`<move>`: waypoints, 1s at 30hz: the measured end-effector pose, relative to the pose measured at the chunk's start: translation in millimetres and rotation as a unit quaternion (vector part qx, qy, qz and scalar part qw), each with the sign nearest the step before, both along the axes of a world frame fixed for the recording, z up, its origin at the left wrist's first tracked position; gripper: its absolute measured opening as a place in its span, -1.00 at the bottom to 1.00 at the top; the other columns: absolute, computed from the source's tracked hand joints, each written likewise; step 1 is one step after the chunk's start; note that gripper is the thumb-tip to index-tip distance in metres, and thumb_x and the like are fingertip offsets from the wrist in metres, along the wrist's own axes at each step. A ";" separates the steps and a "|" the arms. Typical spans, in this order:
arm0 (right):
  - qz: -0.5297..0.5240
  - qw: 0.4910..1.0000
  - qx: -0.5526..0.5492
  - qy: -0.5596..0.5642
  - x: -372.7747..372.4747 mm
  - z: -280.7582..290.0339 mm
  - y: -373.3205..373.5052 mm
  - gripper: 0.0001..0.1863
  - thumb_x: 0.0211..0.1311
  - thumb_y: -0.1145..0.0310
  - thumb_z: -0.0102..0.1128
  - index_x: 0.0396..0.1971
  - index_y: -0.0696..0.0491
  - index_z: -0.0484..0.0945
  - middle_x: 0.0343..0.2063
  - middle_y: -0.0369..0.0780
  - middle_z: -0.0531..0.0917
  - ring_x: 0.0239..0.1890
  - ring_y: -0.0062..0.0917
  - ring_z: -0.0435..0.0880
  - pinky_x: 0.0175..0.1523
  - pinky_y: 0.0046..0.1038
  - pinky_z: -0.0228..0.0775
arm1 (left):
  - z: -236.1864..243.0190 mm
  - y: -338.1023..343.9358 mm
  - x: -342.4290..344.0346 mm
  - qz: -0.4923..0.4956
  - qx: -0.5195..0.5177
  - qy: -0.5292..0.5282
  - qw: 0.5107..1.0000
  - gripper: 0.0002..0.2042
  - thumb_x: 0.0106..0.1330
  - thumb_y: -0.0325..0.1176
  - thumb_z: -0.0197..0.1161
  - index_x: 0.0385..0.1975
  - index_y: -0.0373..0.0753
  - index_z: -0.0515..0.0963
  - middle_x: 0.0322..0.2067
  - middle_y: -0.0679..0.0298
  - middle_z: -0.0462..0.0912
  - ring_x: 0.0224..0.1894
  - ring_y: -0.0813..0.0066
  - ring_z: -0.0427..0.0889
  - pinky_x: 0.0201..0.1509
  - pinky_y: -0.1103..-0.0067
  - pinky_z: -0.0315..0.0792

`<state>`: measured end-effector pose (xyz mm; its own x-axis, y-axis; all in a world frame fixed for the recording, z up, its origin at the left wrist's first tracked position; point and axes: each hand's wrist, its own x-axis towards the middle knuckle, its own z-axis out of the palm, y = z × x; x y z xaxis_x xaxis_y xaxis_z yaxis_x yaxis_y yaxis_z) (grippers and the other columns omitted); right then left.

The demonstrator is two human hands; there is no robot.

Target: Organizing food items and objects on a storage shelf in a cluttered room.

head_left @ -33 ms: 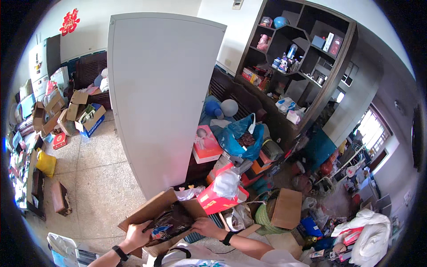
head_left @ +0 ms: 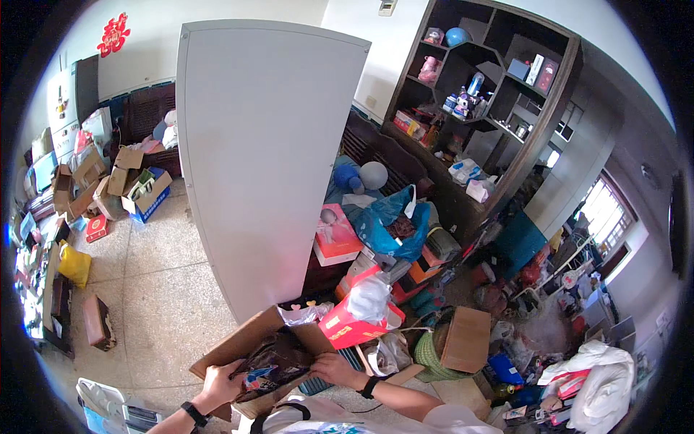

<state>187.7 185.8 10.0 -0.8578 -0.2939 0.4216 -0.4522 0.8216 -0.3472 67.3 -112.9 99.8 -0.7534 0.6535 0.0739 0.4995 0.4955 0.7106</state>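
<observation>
Dark glossy snack bag (head_left: 273,362) sits in the open cardboard box (head_left: 238,346) at the bottom of the view, so as far as I can tell it's about halfway between box and hands. Left hand (head_left: 220,385) is curled round its left edge, wrist in a black watch. Right hand (head_left: 334,367) lies flat on the right side, fingers loosely bent. Crinkly plastic film against stiff brown card; a red carton (head_left: 345,329) pokes up just beside.
</observation>
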 end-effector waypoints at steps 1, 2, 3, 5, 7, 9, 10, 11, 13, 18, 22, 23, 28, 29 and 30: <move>-0.007 0.999 -0.012 0.034 -5.1 -2.5 -5.0 -0.83 -0.06 0.30 0.15 -0.43 0.02 0.54 -0.46 -0.24 0.56 -0.32 -0.37 0.54 -0.18 -0.35 0.39 | 0.1 -8.2 -1.4 0.029 0.023 0.005 0.999 -0.68 -0.02 -0.39 0.26 -0.20 -0.28 0.55 -0.53 -0.04 0.57 -0.48 0.15 0.62 -0.39 0.47 0.50; -0.008 0.999 -0.011 0.032 -11.1 -4.4 -9.7 -0.83 -0.06 0.30 0.15 -0.43 0.02 0.54 -0.46 -0.24 0.56 -0.32 -0.37 0.54 -0.18 -0.35 0.39 | 4.8 -15.1 -3.0 0.050 0.016 -0.025 0.998 -0.67 -0.04 -0.41 0.27 -0.21 -0.29 0.55 -0.51 -0.04 0.58 -0.47 0.17 0.63 -0.38 0.50 0.49; -0.005 1.000 -0.010 0.026 -18.7 -6.1 -14.4 -0.81 -0.06 0.32 0.16 -0.39 0.03 0.53 -0.44 -0.22 0.56 -0.30 -0.37 0.54 -0.18 -0.35 0.40 | 4.6 -22.8 -6.7 0.049 0.017 -0.027 0.998 -0.67 -0.04 -0.41 0.27 -0.21 -0.29 0.55 -0.51 -0.04 0.58 -0.47 0.17 0.63 -0.38 0.50 0.49; 0.004 1.000 -0.011 0.017 -36.0 -4.5 -28.8 -0.79 -0.06 0.34 0.17 -0.36 0.03 0.52 -0.42 -0.21 0.57 -0.29 -0.36 0.54 -0.17 -0.34 0.40 | -2.1 -44.6 -14.5 0.081 0.057 -0.019 0.995 -0.67 -0.05 -0.43 0.26 -0.21 -0.29 0.55 -0.50 -0.03 0.59 -0.46 0.19 0.63 -0.36 0.51 0.49; 0.057 0.998 0.006 -0.015 -61.4 2.1 -46.7 -0.79 -0.01 0.36 0.16 -0.33 0.06 0.51 -0.37 -0.20 0.57 -0.25 -0.34 0.54 -0.16 -0.35 0.41 | -11.2 -67.1 -22.8 0.103 0.077 -0.035 0.991 -0.67 -0.06 -0.44 0.25 -0.22 -0.29 0.55 -0.50 -0.03 0.59 -0.45 0.18 0.63 -0.34 0.51 0.49; 0.100 0.995 -0.008 -0.023 -81.6 -3.9 -67.2 -0.82 0.01 0.37 0.16 -0.35 0.08 0.53 -0.38 -0.19 0.59 -0.28 -0.30 0.55 -0.19 -0.34 0.41 | -8.7 -96.6 -23.7 0.116 0.073 0.010 0.990 -0.68 -0.06 -0.45 0.24 -0.23 -0.30 0.55 -0.49 -0.04 0.58 -0.44 0.17 0.63 -0.34 0.50 0.49; 0.050 0.996 -0.049 -0.049 -89.6 -8.3 -75.5 -0.82 -0.02 0.36 0.20 -0.38 0.08 0.54 -0.42 -0.17 0.59 -0.31 -0.29 0.56 -0.22 -0.34 0.41 | -13.1 -106.6 -32.2 0.120 0.041 -0.008 0.992 -0.68 -0.06 -0.45 0.24 -0.23 -0.32 0.55 -0.48 -0.06 0.57 -0.43 0.15 0.62 -0.36 0.49 0.49; 0.000 0.993 -0.091 -0.080 -98.9 -10.2 -84.9 -0.81 -0.05 0.36 0.23 -0.40 0.09 0.56 -0.45 -0.16 0.59 -0.34 -0.27 0.57 -0.25 -0.34 0.42 | -18.1 -114.6 -44.9 0.112 0.080 0.041 0.990 -0.68 -0.05 -0.43 0.24 -0.23 -0.35 0.54 -0.46 -0.06 0.57 -0.42 0.15 0.62 -0.37 0.49 0.49; -0.061 0.978 -0.154 -0.126 -118.4 8.8 -117.3 -0.79 -0.14 0.33 0.31 -0.47 0.11 0.58 -0.50 -0.12 0.60 -0.40 -0.26 0.59 -0.28 -0.35 0.42 | -26.7 -136.4 -59.4 0.150 0.144 -0.014 0.978 -0.66 -0.01 -0.40 0.27 -0.20 -0.37 0.52 -0.46 -0.09 0.55 -0.49 0.27 0.64 -0.41 0.53 0.48; 0.016 0.969 -0.154 -0.192 -197.6 33.6 -186.2 -0.81 -0.21 0.42 0.36 -0.55 0.16 0.57 -0.55 -0.12 0.60 -0.44 -0.33 0.60 -0.30 -0.43 0.41 | -38.5 -210.5 -74.3 0.237 0.183 -0.035 0.954 -0.68 0.03 -0.46 0.26 -0.16 -0.33 0.52 -0.60 -0.02 0.53 -0.65 0.57 0.52 -0.53 0.62 0.42; 0.068 0.974 -0.113 -0.183 -260.9 13.3 -232.7 -0.76 -0.30 0.41 0.43 -0.66 0.17 0.52 -0.66 -0.15 0.57 -0.57 -0.43 0.56 -0.40 -0.46 0.38 | -41.4 -254.5 -80.6 0.271 0.190 0.034 0.943 -0.68 0.04 -0.49 0.24 -0.15 -0.32 0.52 -0.56 0.00 0.57 -0.63 0.49 0.56 -0.50 0.63 0.43; 0.075 0.976 -0.095 -0.179 -279.6 3.3 -242.7 -0.73 -0.33 0.40 0.46 -0.68 0.17 0.51 -0.68 -0.15 0.56 -0.60 -0.45 0.55 -0.43 -0.46 0.37 | -19.6 -266.5 -85.3 0.286 0.142 -0.044 0.947 -0.68 0.04 -0.51 0.23 -0.15 -0.33 0.51 -0.53 -0.01 0.58 -0.59 0.47 0.59 -0.45 0.62 0.45; 0.075 0.957 -0.099 -0.262 -342.2 28.6 -307.7 -0.67 -0.33 0.35 0.47 -0.68 0.20 0.46 -0.67 -0.12 0.55 -0.58 -0.40 0.57 -0.46 -0.43 0.37 | -44.6 -311.7 -107.7 0.352 0.190 0.006 0.917 -0.66 0.02 -0.55 0.27 -0.15 -0.40 0.50 -0.49 0.00 0.61 -0.48 0.69 0.55 -0.36 0.67 0.44; 0.102 0.949 -0.094 -0.283 -357.1 28.9 -316.7 -0.69 -0.33 0.37 0.46 -0.66 0.20 0.47 -0.66 -0.13 0.57 -0.58 -0.43 0.58 -0.46 -0.45 0.38 | -51.6 -318.9 -113.8 0.354 0.186 -0.003 0.917 -0.66 0.02 -0.55 0.27 -0.15 -0.40 0.50 -0.49 0.00 0.61 -0.48 0.69 0.55 -0.36 0.67 0.44; 0.130 0.940 -0.088 -0.302 -370.4 27.0 -322.4 -0.71 -0.33 0.39 0.45 -0.65 0.19 0.49 -0.66 -0.13 0.58 -0.57 -0.47 0.59 -0.46 -0.47 0.39 | -56.7 -324.2 -119.3 0.371 0.196 -0.017 0.908 -0.66 0.02 -0.55 0.27 -0.15 -0.42 0.49 -0.47 0.04 0.62 -0.47 0.70 0.55 -0.35 0.67 0.44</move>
